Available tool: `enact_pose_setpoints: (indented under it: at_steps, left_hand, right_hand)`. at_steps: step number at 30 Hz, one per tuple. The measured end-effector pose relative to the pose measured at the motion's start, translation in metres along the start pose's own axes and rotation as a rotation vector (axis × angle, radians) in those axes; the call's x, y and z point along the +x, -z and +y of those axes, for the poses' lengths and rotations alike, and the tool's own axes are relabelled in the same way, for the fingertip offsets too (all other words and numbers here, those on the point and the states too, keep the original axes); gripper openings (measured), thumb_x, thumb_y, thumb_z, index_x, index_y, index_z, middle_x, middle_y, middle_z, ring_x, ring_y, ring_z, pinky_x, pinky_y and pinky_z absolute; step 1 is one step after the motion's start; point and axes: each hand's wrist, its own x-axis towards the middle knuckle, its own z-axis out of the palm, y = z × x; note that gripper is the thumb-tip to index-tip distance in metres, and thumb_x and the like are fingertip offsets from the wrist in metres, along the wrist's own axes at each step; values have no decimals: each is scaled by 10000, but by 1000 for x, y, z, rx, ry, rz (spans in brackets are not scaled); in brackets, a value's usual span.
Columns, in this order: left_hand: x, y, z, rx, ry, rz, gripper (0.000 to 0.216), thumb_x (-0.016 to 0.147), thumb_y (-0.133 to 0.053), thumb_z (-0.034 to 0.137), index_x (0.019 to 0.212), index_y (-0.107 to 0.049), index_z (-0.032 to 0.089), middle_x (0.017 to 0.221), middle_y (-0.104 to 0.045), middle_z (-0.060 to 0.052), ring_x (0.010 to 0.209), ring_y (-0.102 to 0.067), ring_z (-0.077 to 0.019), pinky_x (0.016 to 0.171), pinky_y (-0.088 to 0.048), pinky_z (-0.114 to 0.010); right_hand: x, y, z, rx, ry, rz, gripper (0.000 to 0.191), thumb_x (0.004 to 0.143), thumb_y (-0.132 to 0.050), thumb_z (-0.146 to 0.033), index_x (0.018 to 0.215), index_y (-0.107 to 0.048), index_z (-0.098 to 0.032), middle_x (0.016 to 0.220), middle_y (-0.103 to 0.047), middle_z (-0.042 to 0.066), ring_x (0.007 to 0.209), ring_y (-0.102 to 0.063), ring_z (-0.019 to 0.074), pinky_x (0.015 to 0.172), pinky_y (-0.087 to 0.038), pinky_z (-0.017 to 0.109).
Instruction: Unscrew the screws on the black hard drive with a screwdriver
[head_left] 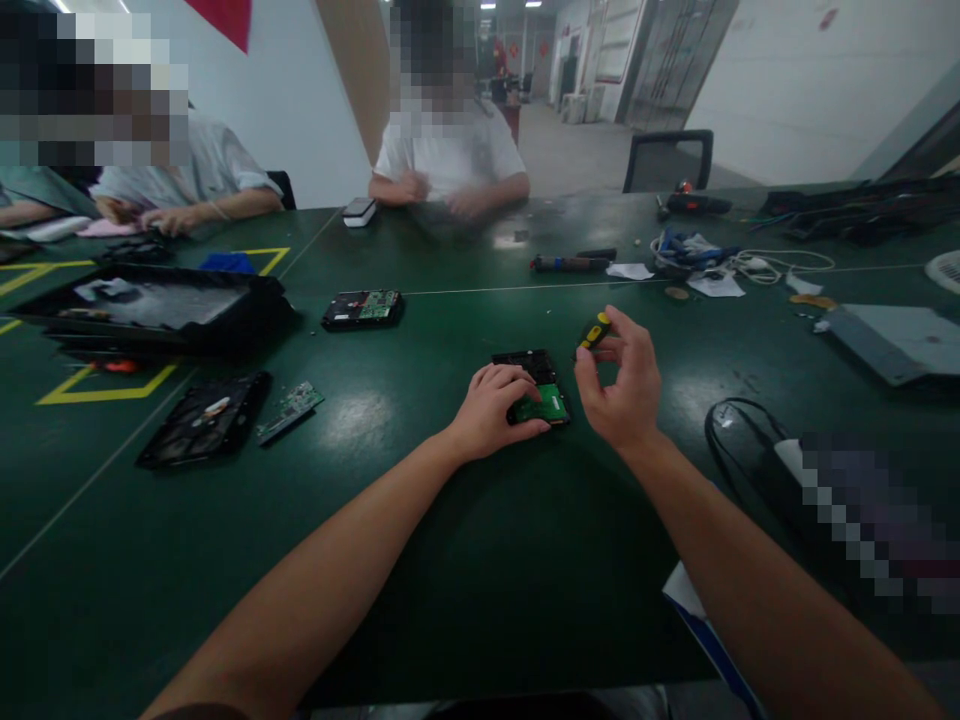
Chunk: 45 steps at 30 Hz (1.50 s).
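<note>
A black hard drive [534,366] with a green circuit board [550,406] on top lies on the dark green table [450,560] in front of me. My left hand [495,405] grips its left side, fingers curled over the edge. My right hand [622,385] hovers just right of the drive, fingers pinched around a small yellow-and-black screwdriver [594,333] whose handle sticks up above the thumb.
Another hard drive [364,308] lies further left, an opened drive [202,418] and a loose circuit board [291,410] at near left, a black tray [150,310] behind them. Tools and cables [712,255] lie at right. Two people sit across the table.
</note>
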Motion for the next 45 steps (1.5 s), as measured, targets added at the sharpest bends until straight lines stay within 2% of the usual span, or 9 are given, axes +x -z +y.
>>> enact_pose_setpoints:
  at_steps: [6,11,16,21,26,32,38,43,45]
  left_hand:
    - [-1,0,0,3,-12,13,409,896,-801,553,1175,-691,276,1364,-682,-71,1366,-581,-309,1233,-337,-562]
    - [0,0,0,6,-4,7,403,899,-795,559,1169,-693,278,1362,-683,-72,1358,-588,-311,1240,-329,-571]
    - [0,-1,-2,7,-13,9,419,895,-797,564,1178,-689,275,1364,-683,-70,1361,-582,-314,1221,-347,-561]
    - [0,-2,-2,5,-12,7,415,897,-799,558,1176,-689,272,1380,-680,-77,1373,-581,-313,1240,-323,-565]
    - [0,-1,-1,8,-7,6,412,901,-797,556,1182,-687,276,1382,-682,-77,1371,-584,-308,1241,-322,-557]
    - [-1,-1,-2,14,-19,14,411,907,-791,557,1179,-684,269,1366,-686,-75,1360,-589,-303,1228,-330,-554]
    - [-2,-1,-2,10,-32,26,408,904,-798,552,1173,-687,265,1357,-684,-69,1351,-592,-303,1230,-329,-557]
    - [-2,-2,-2,13,-36,31,412,903,-801,549,1176,-686,263,1365,-682,-72,1348,-591,-304,1215,-347,-548]
    - [-1,-2,-2,13,-35,28,415,901,-800,554,1175,-688,263,1359,-684,-71,1346,-591,-305,1218,-345,-549]
  right_hand:
    - [1,2,-3,6,-12,3,650,965,-647,-252,1577,-436,-315,1357,-578,113,896,-684,207,711,-676,395]
    - [1,3,-3,-3,-8,-24,645,976,-617,-248,1586,-419,-317,1382,-584,113,914,-699,209,761,-685,410]
    - [1,1,0,-12,-20,7,618,972,-662,-294,1551,-446,-310,1336,-583,112,859,-680,196,687,-674,385]
    - [0,0,0,11,-7,-5,638,992,-614,-270,1592,-402,-313,1386,-579,123,917,-699,219,723,-678,409]
    - [0,1,0,-1,-23,14,648,980,-668,-317,1582,-428,-331,1349,-580,118,883,-670,221,656,-664,398]
    - [1,4,-5,-21,-18,-22,640,999,-610,-271,1606,-411,-312,1382,-586,130,928,-675,225,729,-681,405]
    - [2,2,-3,-17,-13,16,621,978,-673,-293,1559,-455,-304,1327,-587,117,862,-682,197,632,-665,354]
    - [2,3,-4,-7,0,-12,617,993,-609,-252,1580,-428,-303,1369,-590,127,897,-699,207,710,-682,385]
    - [2,3,-4,-5,-3,-6,626,988,-616,-256,1582,-424,-309,1366,-587,127,896,-696,213,694,-680,391]
